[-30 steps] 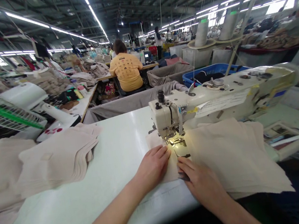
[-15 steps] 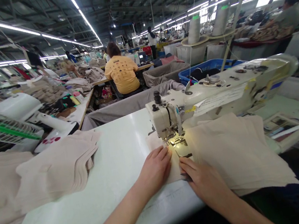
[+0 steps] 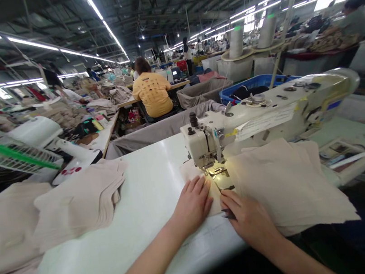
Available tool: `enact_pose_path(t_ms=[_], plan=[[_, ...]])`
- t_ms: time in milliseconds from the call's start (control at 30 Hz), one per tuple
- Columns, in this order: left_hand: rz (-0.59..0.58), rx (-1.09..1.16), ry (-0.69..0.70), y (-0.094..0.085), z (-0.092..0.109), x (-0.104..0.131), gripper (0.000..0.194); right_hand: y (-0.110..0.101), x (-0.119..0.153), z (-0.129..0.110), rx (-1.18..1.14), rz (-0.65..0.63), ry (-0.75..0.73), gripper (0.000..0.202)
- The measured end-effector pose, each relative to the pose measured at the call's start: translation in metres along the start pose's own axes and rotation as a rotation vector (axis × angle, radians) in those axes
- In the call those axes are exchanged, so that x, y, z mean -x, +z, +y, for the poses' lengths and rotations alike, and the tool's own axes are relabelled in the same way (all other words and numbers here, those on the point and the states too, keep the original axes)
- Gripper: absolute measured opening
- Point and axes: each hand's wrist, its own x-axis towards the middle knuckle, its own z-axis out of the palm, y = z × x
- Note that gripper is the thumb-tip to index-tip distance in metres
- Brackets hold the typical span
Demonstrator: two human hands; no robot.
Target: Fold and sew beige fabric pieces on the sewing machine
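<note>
A small beige fabric piece (image 3: 216, 204) lies under the lit needle area of the white sewing machine (image 3: 200, 145). My left hand (image 3: 192, 202) rests on it, left of the presser foot, palm down with fingers spread slightly. My right hand (image 3: 247, 214) pinches the fabric's right edge just in front of the needle plate (image 3: 223, 179). A small dark pointed tool (image 3: 228, 214) is tucked in that hand. Right of the needle, a stack of beige panels (image 3: 285, 181) lies beside my right hand.
More beige stacks (image 3: 79, 203) lie on the table's left, near a white fan (image 3: 36, 131). Behind the table are a grey cloth bin (image 3: 154, 130), a blue basket (image 3: 260, 82) and a seated person in a yellow shirt (image 3: 151, 91). Thread cones (image 3: 236, 44) stand at the back right.
The view has shifted slightly, so the table and stacks appear further right. Both hands stay beside the needle; the fabric between them has moved little.
</note>
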Motion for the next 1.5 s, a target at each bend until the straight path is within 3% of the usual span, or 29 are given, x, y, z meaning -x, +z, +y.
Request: enact_pose_path(t_ms=[233,333,467,567,700,833,900,1000,1067,1233,1400,1500], plan=[[-0.067,0.01,-0.023,-0.021,0.002,0.031,0.044,0.001,0.004,0.005,0.013,0.041,-0.048,0.027],[-0.11,0.021,-0.093,-0.042,0.016,0.043,0.042,0.002,0.007,0.009,0.006,0.02,-0.061,0.026],[-0.276,0.063,-0.167,-0.06,0.042,0.048,0.038,0.004,0.009,0.012,-0.004,0.007,-0.071,0.026],[-0.334,0.024,-0.211,-0.053,0.041,0.041,0.036,0.004,0.007,0.009,-0.011,0.003,-0.063,0.026],[-0.236,-0.133,-0.261,-0.03,0.002,0.012,0.035,-0.008,0.002,0.004,-0.056,-0.077,-0.043,0.025],[-0.07,-0.201,-0.389,-0.007,-0.037,-0.017,0.046,-0.042,-0.001,0.019,-0.167,-0.023,0.017,0.032],[-0.034,-0.17,-0.356,0.003,-0.044,-0.021,0.046,-0.064,0.001,0.036,-0.166,0.045,0.104,0.033],[0.011,-0.09,-0.23,0.013,-0.045,-0.018,0.045,-0.091,0.008,0.06,-0.098,0.057,0.16,0.023],[0.049,-0.052,-0.192,0.016,-0.045,-0.015,0.044,-0.099,0.013,0.069,-0.1,-0.049,0.105,0.018],[0.08,-0.028,-0.194,0.017,-0.045,-0.013,0.045,-0.092,0.021,0.071,-0.021,-0.271,-0.067,0.02],[0.06,-0.022,-0.223,0.014,-0.044,-0.016,0.043,-0.089,0.021,0.077,-0.073,-0.29,-0.063,0.017],[0.025,-0.063,-0.243,0.003,-0.036,-0.017,0.041,-0.091,0.019,0.08,-0.128,-0.299,-0.043,0.023]])
